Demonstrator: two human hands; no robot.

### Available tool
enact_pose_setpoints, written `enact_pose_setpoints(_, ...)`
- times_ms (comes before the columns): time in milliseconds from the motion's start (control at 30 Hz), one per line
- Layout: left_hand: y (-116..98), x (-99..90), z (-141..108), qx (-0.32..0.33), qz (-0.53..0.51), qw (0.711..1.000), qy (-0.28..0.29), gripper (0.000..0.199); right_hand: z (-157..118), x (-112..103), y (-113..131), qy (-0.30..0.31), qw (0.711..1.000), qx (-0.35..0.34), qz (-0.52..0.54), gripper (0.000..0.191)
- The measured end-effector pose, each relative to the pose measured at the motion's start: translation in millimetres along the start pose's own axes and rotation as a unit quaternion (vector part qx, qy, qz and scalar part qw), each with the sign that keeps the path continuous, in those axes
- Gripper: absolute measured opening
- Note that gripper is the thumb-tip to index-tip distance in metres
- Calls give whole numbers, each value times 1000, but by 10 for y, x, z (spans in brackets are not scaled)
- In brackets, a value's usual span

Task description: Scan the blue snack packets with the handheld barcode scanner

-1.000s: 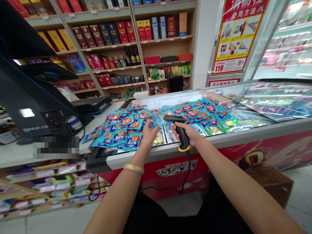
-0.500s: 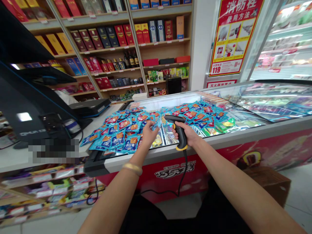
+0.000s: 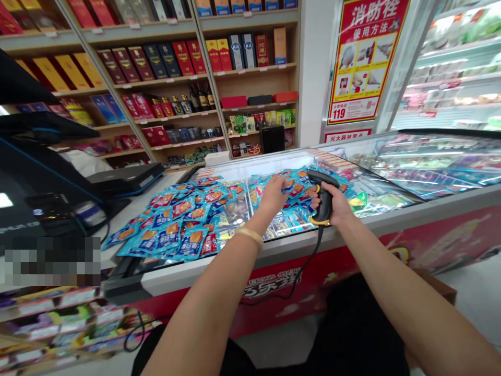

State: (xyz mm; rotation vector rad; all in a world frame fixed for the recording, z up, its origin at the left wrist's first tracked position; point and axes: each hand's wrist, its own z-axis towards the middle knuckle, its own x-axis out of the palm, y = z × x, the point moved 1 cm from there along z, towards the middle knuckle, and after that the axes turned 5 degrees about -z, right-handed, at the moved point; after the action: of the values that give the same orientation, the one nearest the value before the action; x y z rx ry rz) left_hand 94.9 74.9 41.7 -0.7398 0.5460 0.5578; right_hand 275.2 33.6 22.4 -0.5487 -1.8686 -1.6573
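Note:
My right hand (image 3: pixel 337 206) is wrapped around the handle of a black and yellow barcode scanner (image 3: pixel 324 201), whose head points up and left and whose cord hangs down in front. My left hand (image 3: pixel 274 194) reaches over the near left edge of the right-hand pile of blue snack packets (image 3: pixel 299 190). Its fingers are bent and partly hidden, with a gap by the thumb; no packet shows between them. A larger heap of similar blue and red packets (image 3: pixel 172 224) lies to the left on the freezer's glass top.
The chest freezer (image 3: pixel 364 230) spans the front, with glass lids and goods inside. On the left counter stand a dark checkout machine (image 3: pixel 39 177) and a black flat-topped device (image 3: pixel 125 177). Shelves of boxes (image 3: pixel 156 62) and a red poster (image 3: pixel 362 62) are behind.
My left hand has moved right, from a packet pinched near the left heap to the right-hand pile. The scanner has shifted right with my right hand. The view has swung slightly right.

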Motion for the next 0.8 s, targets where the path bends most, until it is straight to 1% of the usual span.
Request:
enact_pose_setpoints(67,-47,130,71,10,6,1000,20,21,0,-86,37,-14,1000,-4,4,16)
enact_pose_setpoints(133,-67,239,107,36,1,997,69,23,-6,-136,51,-32,999,-1,11,15)
enact_pose_setpoints(200,-65,321,113,59,-2,991,124,32,-11,-149,49,-39,999,7,20,15)
enact_pose_setpoints(267,-55,372,98,67,8,986,153,41,-14,-140,38,-42,999,13,24,14)
enact_pose_setpoints(333,-48,393,71,69,22,986,149,49,-15,-126,28,-45,999,15,21,15)
enact_pose_setpoints(433,-49,369,-2,70,39,989,124,59,-23,-115,23,-42,999,12,12,15)
enact_pose_setpoints(533,-32,244,-134,59,47,993,91,61,-49,-105,12,-25,1000,4,5,15)
enact_pose_setpoints(600,3,94,-262,47,48,996,66,59,-75,-67,-18,-8,1000,0,3,16)
enact_pose_setpoints(700,85,-218,-507,19,68,997,32,59,-123,80,-121,12,1000,6,1,16)
enact_pose_setpoints(800,166,-615,-799,-24,120,992,-1,59,-181,316,-285,16,999,29,5,14)
